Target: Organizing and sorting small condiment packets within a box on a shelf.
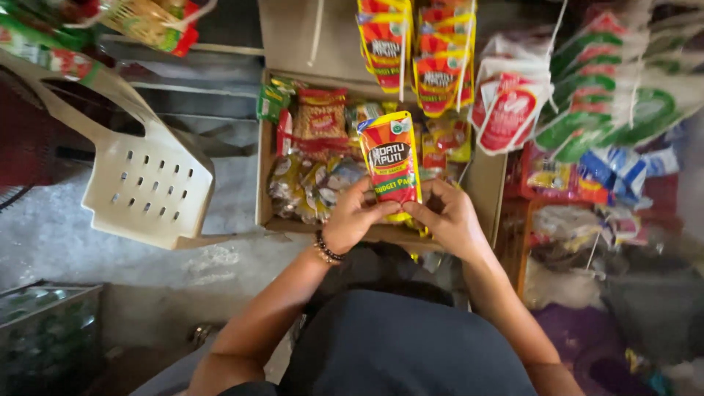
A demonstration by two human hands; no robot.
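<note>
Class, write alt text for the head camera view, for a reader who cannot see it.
Two bare hands, left hand and right hand, hold a red and yellow sachet upright above an open cardboard box packed with small packets. Matching sachets hang in strips above, and a cream plastic chair stands at left.

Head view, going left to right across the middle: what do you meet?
White plastic chair → cardboard box → left hand → red-and-yellow sachet held by both hands → right hand → hanging green-and-white packets.
</note>
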